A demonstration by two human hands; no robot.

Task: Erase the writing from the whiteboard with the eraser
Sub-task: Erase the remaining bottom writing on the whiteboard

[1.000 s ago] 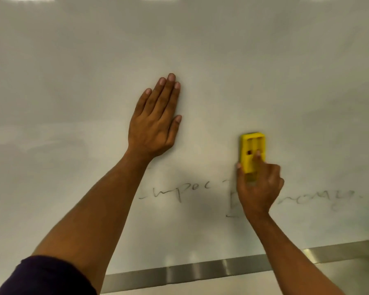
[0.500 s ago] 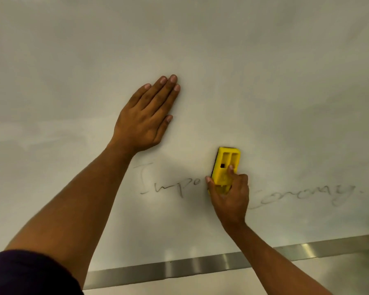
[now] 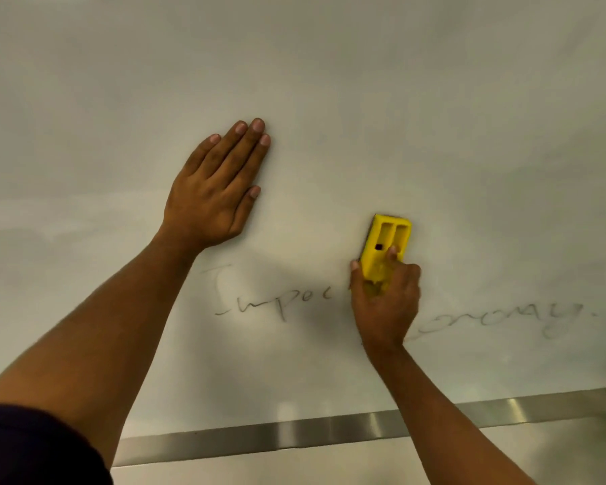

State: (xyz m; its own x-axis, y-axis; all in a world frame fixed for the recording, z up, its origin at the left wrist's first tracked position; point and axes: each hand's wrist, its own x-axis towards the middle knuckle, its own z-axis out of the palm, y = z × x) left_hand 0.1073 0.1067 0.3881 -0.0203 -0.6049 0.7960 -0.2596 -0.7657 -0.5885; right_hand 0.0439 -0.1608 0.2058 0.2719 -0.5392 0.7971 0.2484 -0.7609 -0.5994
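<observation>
While left hand (image 3: 215,196) rests flat, fingers straight, on whiteboard (image 3: 434,117), right hand (image 3: 385,302) grips yellow eraser (image 3: 387,245) mid-writing (image 3: 277,301).

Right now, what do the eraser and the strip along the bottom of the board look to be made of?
Eraser: likely moulded plastic, bright yellow, with recessed slots in its back. Strip: looks like brushed metal, grey with soft bright reflections; possibly aluminium, but that is unclear.

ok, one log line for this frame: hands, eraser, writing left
left hand flat on whiteboard | right hand grips yellow eraser on board | writing remains either side of right hand | erasing unfinished
</observation>
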